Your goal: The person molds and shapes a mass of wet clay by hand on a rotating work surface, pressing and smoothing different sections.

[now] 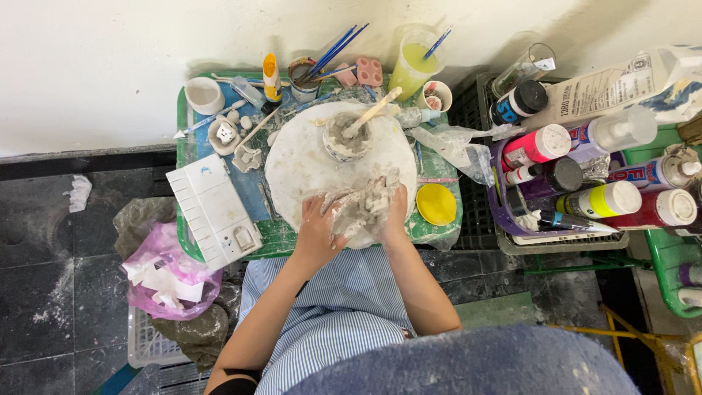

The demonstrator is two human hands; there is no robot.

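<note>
Both my hands press on a lump of pale grey clay (363, 208) at the near edge of a round white board (307, 164). My left hand (316, 232) cups the lump's left side, its fingers smeared with clay. On the other side, my right hand (395, 212) grips the clay. Farther back on the board stands a small clay-covered cup (345, 143) with a wooden stick (374, 110) leaning in it.
The board lies on a small green table (183, 139) against a white wall. A white palette (212, 208), small clay pieces (224, 133), brush cups (303, 77), a yellow-green cup (411, 66) and a yellow lid (436, 204) surround it. Paint bottles (607, 197) fill crates at right. A pink bag (164, 274) sits at left.
</note>
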